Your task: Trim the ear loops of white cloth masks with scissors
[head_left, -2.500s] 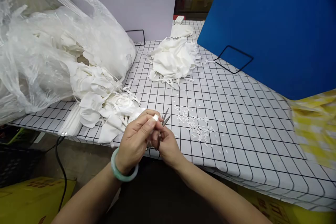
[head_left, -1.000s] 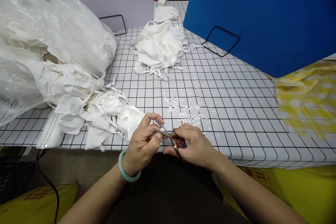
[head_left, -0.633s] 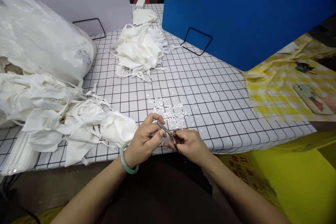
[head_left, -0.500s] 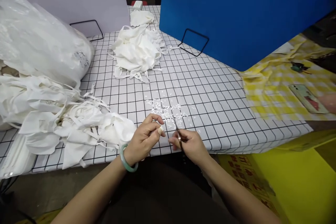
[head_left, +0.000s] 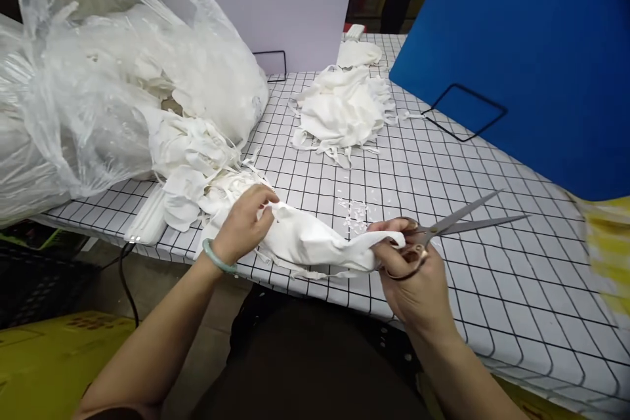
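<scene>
My right hand (head_left: 416,269) holds a pair of scissors (head_left: 428,233) by its handles, blades apart and pointing right. The thumb and fingers of that hand also pinch the looped end of a white fabric piece with straps (head_left: 319,239), stretched leftward over the table edge. My left hand (head_left: 249,220), with a pale green bangle at the wrist, rests over the other end of this fabric, beside a loose heap of similar white pieces (head_left: 197,144). Its fingers are bent, with thumb and forefinger apart. Small white clippings (head_left: 357,213) lie behind the fabric.
A large clear plastic bag (head_left: 197,46) of white pieces stands at left. Another white fabric pile (head_left: 342,108) lies farther back. A blue board (head_left: 516,65) and a pale lilac board (head_left: 305,6) stand on the checked tablecloth (head_left: 492,269). A yellow crate (head_left: 63,354) is below left.
The view has turned left. My left hand has moved to the white heap, and a fabric piece now spans both hands. The scissors in my right hand now point right with blades spread.
</scene>
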Demonstrator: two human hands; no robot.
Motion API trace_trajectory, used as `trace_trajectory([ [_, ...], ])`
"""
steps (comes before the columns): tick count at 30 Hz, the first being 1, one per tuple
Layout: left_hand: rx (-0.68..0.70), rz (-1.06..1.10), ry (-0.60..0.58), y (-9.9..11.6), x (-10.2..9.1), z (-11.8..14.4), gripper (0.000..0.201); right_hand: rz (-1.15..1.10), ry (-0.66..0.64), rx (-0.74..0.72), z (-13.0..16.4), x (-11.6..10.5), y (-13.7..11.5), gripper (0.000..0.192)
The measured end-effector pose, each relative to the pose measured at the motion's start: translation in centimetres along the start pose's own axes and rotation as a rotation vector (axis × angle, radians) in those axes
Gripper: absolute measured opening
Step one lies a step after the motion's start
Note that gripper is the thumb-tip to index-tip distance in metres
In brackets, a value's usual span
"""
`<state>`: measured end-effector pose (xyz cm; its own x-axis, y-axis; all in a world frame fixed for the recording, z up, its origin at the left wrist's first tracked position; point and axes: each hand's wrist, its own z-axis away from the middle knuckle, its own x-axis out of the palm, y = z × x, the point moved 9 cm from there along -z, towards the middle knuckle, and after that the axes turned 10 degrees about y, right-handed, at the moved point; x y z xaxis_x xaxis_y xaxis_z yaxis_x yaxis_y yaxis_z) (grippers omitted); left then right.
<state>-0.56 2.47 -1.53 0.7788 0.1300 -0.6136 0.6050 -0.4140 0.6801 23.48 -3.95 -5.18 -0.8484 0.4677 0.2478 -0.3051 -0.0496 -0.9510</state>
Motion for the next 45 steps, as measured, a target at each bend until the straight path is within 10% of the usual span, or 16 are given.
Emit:
trace_trajectory([
  [6,0.048,-0.187,-0.200,-3.8,3.4,-0.5,0.019,-0.053,-0.068,0.008,0.7,-0.2,-3.5,0.029],
  [12,0.070,-0.011,0.169,-0.3,-3.8,-6.4,0.017,-0.086,-0.391,0.021,3.3,0.8,-4.6,0.032],
  [19,-0.105,0.286,-0.305,7.5,-0.4,-5.6,0.020,0.138,-0.258,-0.077,2.8,6.2,-0.9,0.047],
  [29,-0.403,0.573,-0.364,3.4,-0.9,-2.7,0.020,0.287,-0.309,-0.211,0.8,10.4,1.0,0.035],
  [34,-0.178,0.474,-0.190,1.1,-1.5,-2.3,0.028,0.199,-0.163,-0.181,-0.8,7.5,0.5,0.031],
  [40,0.040,0.151,-0.680,-1.3,3.9,1.8,0.052,0.067,-0.103,-0.106,-0.9,2.2,0.0,0.036],
  [45,-0.076,0.108,-0.838,-1.7,2.6,2.6,0.020,0.030,-0.040,-0.104,-1.9,1.6,-0.9,0.034],
])
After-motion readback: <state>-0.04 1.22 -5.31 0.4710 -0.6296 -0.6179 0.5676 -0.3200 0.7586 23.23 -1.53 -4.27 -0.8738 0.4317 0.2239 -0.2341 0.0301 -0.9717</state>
